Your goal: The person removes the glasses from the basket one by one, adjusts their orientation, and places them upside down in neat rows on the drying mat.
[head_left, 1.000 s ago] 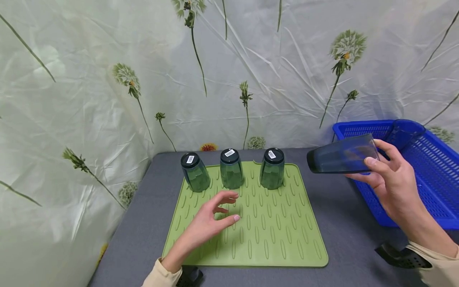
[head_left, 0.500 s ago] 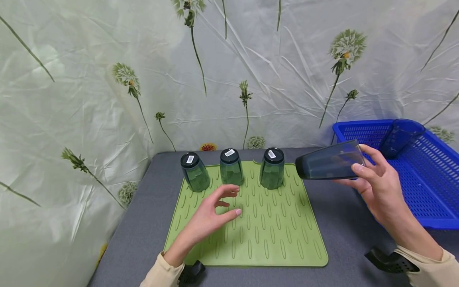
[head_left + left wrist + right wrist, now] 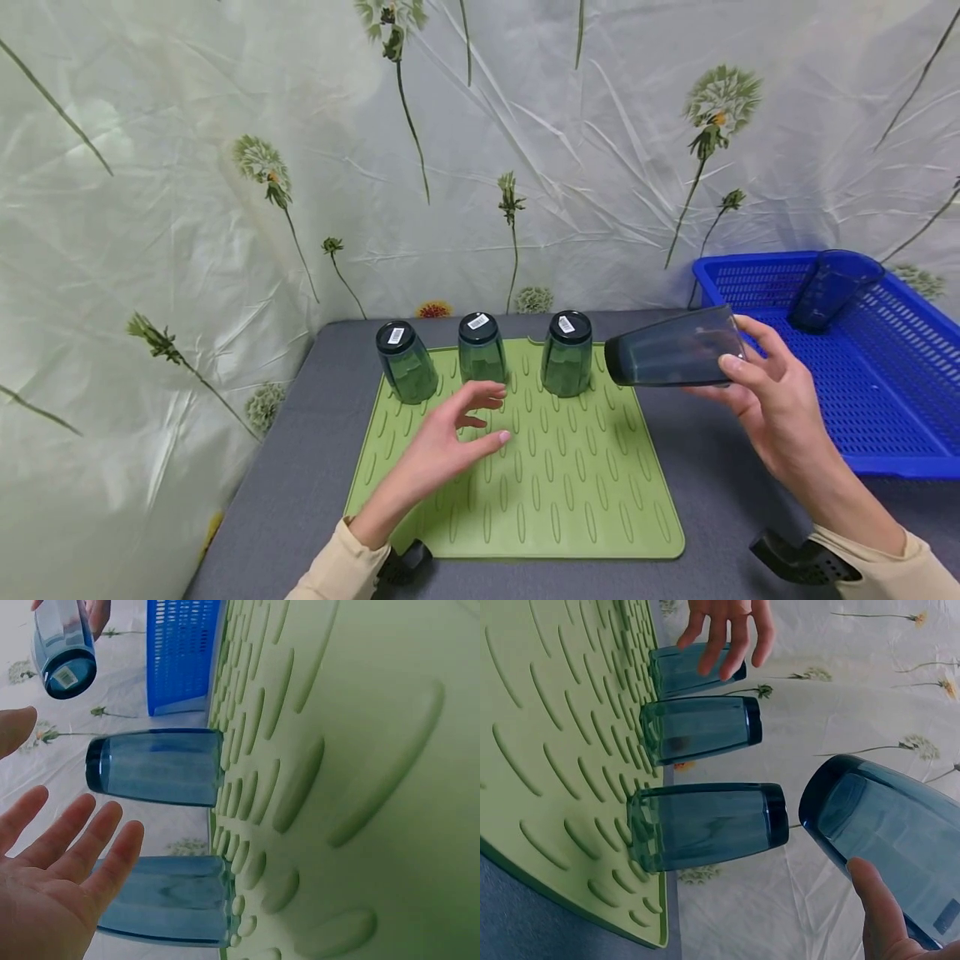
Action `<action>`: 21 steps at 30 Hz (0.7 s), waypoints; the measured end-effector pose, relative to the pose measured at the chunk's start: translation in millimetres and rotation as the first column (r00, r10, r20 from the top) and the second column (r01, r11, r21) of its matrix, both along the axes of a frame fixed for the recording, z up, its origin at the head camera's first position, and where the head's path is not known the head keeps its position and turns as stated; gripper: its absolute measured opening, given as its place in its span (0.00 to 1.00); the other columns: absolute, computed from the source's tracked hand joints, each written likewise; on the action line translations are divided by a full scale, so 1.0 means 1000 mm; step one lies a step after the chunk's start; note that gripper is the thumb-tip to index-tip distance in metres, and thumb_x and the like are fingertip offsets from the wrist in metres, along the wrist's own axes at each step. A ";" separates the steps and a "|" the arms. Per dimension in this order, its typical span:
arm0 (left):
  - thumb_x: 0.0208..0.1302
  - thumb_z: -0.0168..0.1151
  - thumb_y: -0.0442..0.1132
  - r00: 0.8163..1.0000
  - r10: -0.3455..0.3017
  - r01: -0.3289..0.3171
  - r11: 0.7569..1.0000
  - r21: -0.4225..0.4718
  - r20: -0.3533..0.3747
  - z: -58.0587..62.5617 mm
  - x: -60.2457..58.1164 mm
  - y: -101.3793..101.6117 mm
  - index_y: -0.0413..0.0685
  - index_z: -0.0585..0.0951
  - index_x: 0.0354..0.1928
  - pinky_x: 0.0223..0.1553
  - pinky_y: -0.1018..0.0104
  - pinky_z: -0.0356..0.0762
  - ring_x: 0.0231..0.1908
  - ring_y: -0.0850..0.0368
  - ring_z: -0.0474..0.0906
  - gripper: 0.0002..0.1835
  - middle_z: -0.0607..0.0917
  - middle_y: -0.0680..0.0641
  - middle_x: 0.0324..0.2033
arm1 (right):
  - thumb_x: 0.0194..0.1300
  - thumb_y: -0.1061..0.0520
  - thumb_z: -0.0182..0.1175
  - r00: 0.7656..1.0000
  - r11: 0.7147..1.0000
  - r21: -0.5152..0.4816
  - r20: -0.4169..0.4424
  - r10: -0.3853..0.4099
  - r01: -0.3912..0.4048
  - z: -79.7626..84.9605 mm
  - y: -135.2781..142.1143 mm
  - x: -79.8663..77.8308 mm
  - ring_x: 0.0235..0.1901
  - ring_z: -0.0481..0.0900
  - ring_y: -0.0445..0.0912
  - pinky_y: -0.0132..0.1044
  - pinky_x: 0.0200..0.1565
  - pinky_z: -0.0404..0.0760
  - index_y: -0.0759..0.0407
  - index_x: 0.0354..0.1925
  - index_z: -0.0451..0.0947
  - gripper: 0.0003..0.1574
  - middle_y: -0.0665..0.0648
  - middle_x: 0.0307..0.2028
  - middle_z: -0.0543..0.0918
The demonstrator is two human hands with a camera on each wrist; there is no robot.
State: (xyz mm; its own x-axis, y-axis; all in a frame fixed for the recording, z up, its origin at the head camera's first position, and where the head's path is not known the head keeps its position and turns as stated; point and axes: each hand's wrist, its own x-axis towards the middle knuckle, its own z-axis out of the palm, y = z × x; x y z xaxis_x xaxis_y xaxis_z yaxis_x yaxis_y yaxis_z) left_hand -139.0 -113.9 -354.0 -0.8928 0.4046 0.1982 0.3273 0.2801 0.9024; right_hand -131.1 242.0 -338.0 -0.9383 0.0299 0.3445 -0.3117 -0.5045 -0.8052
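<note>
With the clock face centred on the mat in the head view, a blue perforated plastic basket (image 3: 888, 404) was set between two and three o'clock, and one translucent blue-grey tapered tumbler (image 3: 831, 292) was contained in it, tilted, at the basket's own twelve o'clock. On a green rectangular mat with raised ridges (image 3: 570, 500), laid on a grey cloth-covered table (image 3: 285, 450), three upturned tumblers of the same kind were stood: a left tumbler (image 3: 409, 368) at ten o'clock, a middle tumbler (image 3: 482, 354) at eleven and a right tumbler (image 3: 567, 360) at one. One white label was borne by each of their dark bases. A fifth tumbler (image 3: 667, 350) was held in the air at two o'clock, tilted almost flat, its base pointed toward nine o'clock; it was gripped near its mouth between the thumb and fingers of the right hand (image 3: 780, 408). The left hand (image 3: 442, 442) was held over the mat at nine o'clock, its fingers extended and its thumb apart from them.
</note>
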 end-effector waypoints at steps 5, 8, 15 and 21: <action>0.59 0.70 0.34 1.000 -0.019 0.019 1.000 0.019 -0.012 -0.019 -0.013 0.002 0.52 0.73 0.63 0.55 0.51 0.77 0.57 0.52 0.75 0.29 0.78 0.51 0.57 | 0.69 0.74 0.44 1.000 0.999 -0.041 -0.007 0.016 -0.016 -0.003 -0.003 0.003 0.49 0.82 0.51 0.51 0.44 0.84 0.65 0.66 0.62 0.29 0.64 0.54 0.79; 0.60 0.71 0.38 0.999 -0.031 0.032 0.999 0.024 -0.025 -0.026 -0.019 0.004 0.57 0.73 0.63 0.54 0.56 0.77 0.57 0.55 0.75 0.30 0.78 0.54 0.57 | 0.69 0.74 0.43 1.000 0.998 -0.064 -0.010 0.027 -0.028 -0.005 -0.005 0.004 0.49 0.82 0.52 0.51 0.44 0.84 0.65 0.67 0.61 0.29 0.64 0.55 0.79; 0.61 0.70 0.46 0.996 -0.062 0.064 0.998 0.025 -0.060 -0.025 -0.026 0.012 0.63 0.73 0.63 0.53 0.61 0.78 0.56 0.58 0.75 0.28 0.78 0.57 0.57 | 0.70 0.73 0.42 0.999 0.994 -0.098 -0.013 0.048 -0.049 -0.012 -0.007 0.008 0.48 0.83 0.53 0.52 0.45 0.84 0.65 0.68 0.60 0.29 0.64 0.55 0.78; 0.60 0.71 0.38 0.997 -0.067 0.068 0.997 0.030 -0.030 -0.017 -0.028 0.021 0.57 0.73 0.63 0.54 0.57 0.77 0.57 0.57 0.75 0.29 0.78 0.55 0.57 | 0.70 0.72 0.42 0.998 0.991 -0.116 -0.024 0.059 -0.061 -0.018 -0.008 0.010 0.49 0.82 0.53 0.53 0.46 0.83 0.66 0.68 0.60 0.29 0.65 0.56 0.77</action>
